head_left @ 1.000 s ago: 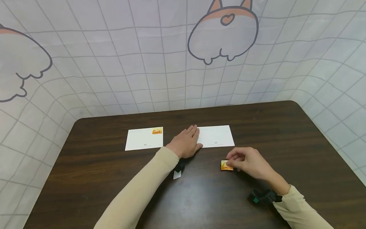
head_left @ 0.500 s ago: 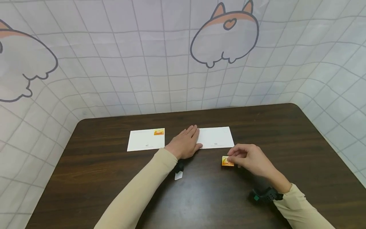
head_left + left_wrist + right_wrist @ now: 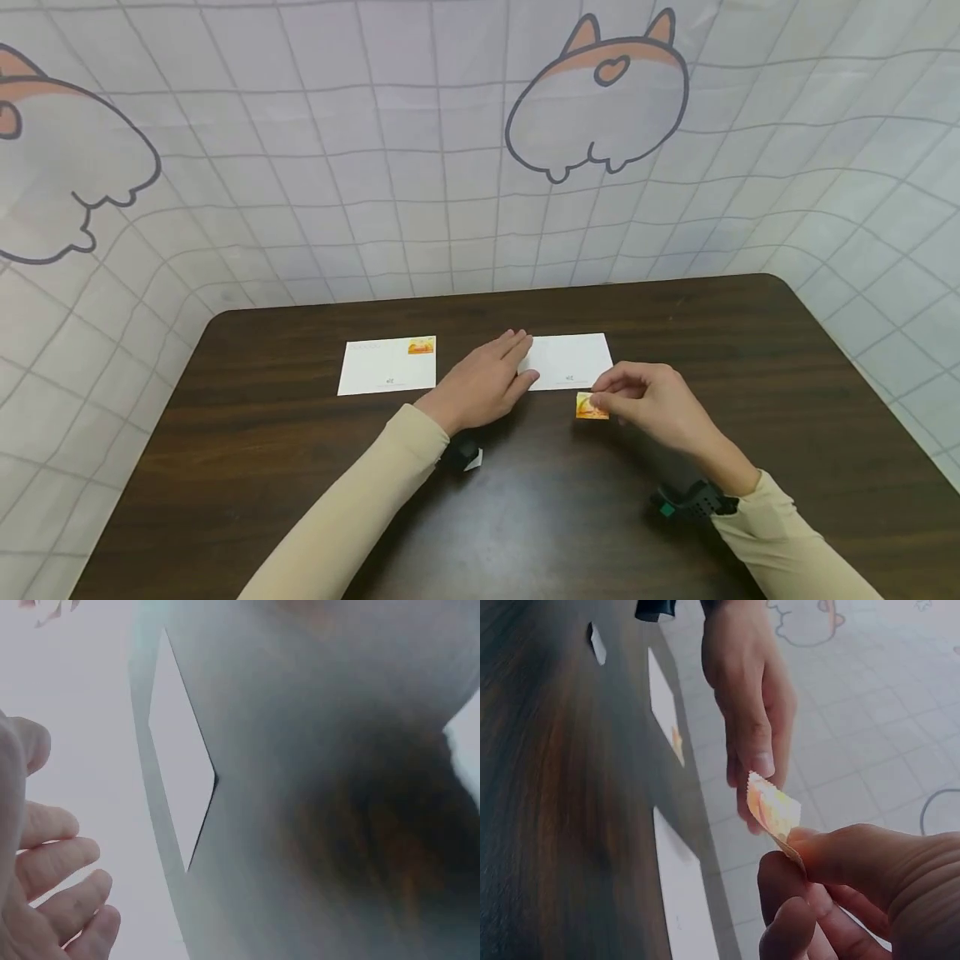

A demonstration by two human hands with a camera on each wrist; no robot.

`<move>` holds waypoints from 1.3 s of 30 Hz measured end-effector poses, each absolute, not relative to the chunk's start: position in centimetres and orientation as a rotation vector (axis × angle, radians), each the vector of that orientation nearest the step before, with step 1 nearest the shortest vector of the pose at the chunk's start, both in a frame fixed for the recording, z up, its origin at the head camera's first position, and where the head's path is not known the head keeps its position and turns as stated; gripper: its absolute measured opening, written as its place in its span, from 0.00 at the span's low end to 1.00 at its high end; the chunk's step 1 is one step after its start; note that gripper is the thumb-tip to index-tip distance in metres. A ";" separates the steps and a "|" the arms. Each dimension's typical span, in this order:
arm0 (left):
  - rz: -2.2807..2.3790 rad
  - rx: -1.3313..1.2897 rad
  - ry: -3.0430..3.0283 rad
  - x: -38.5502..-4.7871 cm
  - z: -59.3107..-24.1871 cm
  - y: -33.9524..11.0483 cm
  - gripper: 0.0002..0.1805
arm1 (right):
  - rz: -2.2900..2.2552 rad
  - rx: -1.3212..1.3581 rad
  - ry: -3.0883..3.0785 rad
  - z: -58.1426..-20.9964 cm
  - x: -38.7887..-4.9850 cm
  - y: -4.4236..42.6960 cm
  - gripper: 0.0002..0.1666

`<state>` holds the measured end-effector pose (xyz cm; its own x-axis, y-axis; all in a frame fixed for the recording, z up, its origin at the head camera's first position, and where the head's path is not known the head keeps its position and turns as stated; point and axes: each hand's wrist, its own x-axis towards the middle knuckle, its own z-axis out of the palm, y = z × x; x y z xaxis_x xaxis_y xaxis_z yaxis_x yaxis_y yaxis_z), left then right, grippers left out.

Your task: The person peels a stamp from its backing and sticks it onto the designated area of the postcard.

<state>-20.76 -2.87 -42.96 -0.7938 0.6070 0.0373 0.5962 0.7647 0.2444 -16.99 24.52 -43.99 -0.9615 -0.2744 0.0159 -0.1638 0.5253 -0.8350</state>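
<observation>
Between thumb and fingers my right hand (image 3: 660, 412) pinches a small orange-yellow stamp (image 3: 591, 406). Its toothed edge shows in the right wrist view, where the stamp (image 3: 771, 810) is held above the table. Just beyond it lies a blank white card (image 3: 568, 360), either a postcard or an envelope, with a tiny printed mark near its lower edge. My left hand (image 3: 483, 379), fingers extended, is over this card's left end; whether it touches is unclear. To its left lies a second white card (image 3: 382, 371), bearing a similar stamp (image 3: 422, 346) at its upper right corner.
The dark wooden table (image 3: 247, 467) has rounded far corners. A white gridded curtain (image 3: 360, 208) with cartoon animals hangs close behind and at both sides. A small white scrap (image 3: 476, 459) lies near the left wrist, partly hidden by the dark wrist camera.
My right hand has moved the stamp away from me, closer to the right card's lower edge. The left hand has shifted slightly and appears tilted, its thumb side raised.
</observation>
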 end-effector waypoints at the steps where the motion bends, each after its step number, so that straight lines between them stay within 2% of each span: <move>1: 0.413 1.000 2.913 -20.6 -43.0 -2.9 0.34 | -1.438 -0.381 2.633 -43.9 -17.0 24.5 0.09; 13: 0.922 0.954 2.799 -17.6 -43.3 -2.5 0.26 | -1.538 -0.402 2.582 -43.3 -16.6 23.5 0.10; 23: 1.435 0.700 2.563 -15.7 -44.0 -2.0 0.13 | -1.589 -0.461 2.521 -43.4 -15.8 22.3 0.08; 32: 1.580 0.604 2.482 -15.4 -45.0 -1.7 0.15 | -1.595 -0.500 2.490 -43.7 -15.3 21.3 0.09; 39: 1.667 0.549 2.374 -15.3 -45.4 -1.9 0.11 | -1.599 -0.518 2.489 -44.2 -15.2 21.1 0.08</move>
